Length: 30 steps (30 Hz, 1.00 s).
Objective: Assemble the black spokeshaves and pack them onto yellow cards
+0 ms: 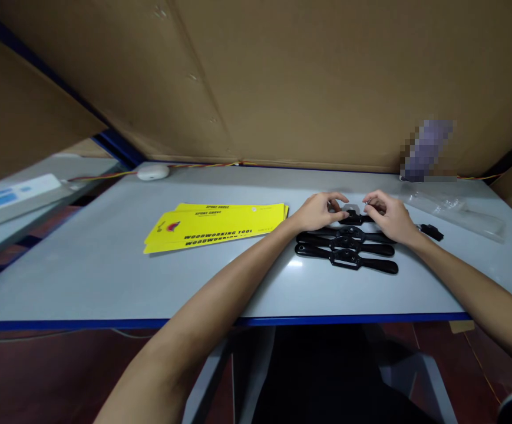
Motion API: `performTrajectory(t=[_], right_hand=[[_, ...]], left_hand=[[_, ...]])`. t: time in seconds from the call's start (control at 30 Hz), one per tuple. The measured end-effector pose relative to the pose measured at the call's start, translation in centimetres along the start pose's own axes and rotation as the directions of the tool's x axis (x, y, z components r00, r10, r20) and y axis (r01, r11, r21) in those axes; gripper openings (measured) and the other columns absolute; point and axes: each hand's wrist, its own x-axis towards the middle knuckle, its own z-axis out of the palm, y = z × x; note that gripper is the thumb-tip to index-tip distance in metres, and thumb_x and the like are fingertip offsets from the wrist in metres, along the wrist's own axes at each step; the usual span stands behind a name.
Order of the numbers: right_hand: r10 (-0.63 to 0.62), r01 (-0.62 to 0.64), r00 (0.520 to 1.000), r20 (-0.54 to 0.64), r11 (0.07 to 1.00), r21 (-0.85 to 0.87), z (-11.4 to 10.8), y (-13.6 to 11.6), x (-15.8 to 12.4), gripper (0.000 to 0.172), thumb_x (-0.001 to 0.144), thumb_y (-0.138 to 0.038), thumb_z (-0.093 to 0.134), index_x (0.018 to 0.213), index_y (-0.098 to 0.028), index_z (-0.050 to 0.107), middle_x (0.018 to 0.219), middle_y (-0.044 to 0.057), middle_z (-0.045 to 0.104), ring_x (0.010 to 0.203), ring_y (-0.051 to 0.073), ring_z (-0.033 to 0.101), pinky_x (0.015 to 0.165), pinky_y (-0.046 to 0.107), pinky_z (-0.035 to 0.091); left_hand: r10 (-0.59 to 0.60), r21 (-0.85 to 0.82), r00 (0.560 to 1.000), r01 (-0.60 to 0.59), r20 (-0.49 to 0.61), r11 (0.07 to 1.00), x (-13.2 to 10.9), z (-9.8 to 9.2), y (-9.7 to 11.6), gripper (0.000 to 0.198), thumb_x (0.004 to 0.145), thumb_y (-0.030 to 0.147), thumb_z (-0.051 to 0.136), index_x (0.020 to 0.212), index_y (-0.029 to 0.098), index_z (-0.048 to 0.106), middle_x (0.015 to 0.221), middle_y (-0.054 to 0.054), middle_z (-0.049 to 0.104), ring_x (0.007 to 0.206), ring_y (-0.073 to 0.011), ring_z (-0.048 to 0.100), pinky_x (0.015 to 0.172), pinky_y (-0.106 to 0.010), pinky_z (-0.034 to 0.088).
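Observation:
My left hand rests at the back of a row of black spokeshaves, its fingers curled and its thumb against the rearmost spokeshave. Over the same tool, my right hand has thumb and forefinger pinched together; a tiny shiny bit shows at the tips, too small to name. Both handles of that spokeshave are largely covered by my hands. In front lie more spokeshaves, roughly parallel, the nearest spokeshave in full view. A small black piece with a metal part pokes out beyond my right wrist.
Yellow printed cards lie stacked to the left. A clear plastic bag is at the right, near a blurred purple object. A white device and wires run along the back panel; a power strip sits far left.

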Motion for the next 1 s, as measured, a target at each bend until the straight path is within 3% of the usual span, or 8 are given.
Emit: performTrajectory(t=[0.23,0.4,0.73,1.0], right_hand=[[-0.022,0.021,1.000,0.004,0.999,0.030,0.1,0.3,-0.1,0.036,0.088,-0.032,0.064,0.123,-0.022,0.068,0.082,0.001,0.073,0.073,0.019,0.067,0.076,0.035,0.054],[-0.017,0.016,0.999,0.031,1.000,0.027,0.0,0.4,0.0,0.024,0.087,-0.034,0.064,0.106,-0.021,0.072,0.079,0.002,0.074,0.074,0.019,0.069,0.077,0.035,0.055],[-0.067,0.073,0.996,0.066,0.994,-0.084,-0.1,-0.6,-0.2,0.018,0.087,-0.024,0.061,0.103,-0.023,0.068,0.082,0.002,0.076,0.077,0.020,0.072,0.078,0.035,0.057],[-0.131,0.128,0.991,-0.003,0.975,-0.183,-0.4,-0.7,0.0,0.007,0.087,-0.027,0.066,0.094,-0.023,0.068,0.089,0.004,0.078,0.084,0.023,0.073,0.082,0.038,0.057]], left_hand=[[0.066,0.064,0.998,-0.068,0.023,0.996,0.0,0.0,-0.2,0.042,0.085,0.033,0.068,0.124,0.018,0.072,0.081,0.001,0.067,0.068,-0.0133,0.054,0.069,-0.026,0.042],[0.095,0.074,0.994,-0.098,0.044,0.992,-0.1,-0.1,0.0,0.043,0.087,0.031,0.066,0.128,0.019,0.070,0.082,0.001,0.066,0.067,-0.0130,0.055,0.070,-0.027,0.042],[0.117,0.211,0.992,-0.124,0.047,0.970,-0.2,0.0,0.6,0.039,0.090,0.023,0.065,0.129,0.019,0.069,0.083,0.000,0.070,0.070,-0.0157,0.061,0.071,-0.028,0.043],[0.149,0.255,0.988,-0.157,0.048,0.954,-0.3,0.1,0.7,0.038,0.093,0.022,0.061,0.130,0.018,0.067,0.088,-0.003,0.071,0.074,-0.0175,0.062,0.073,-0.029,0.045]])
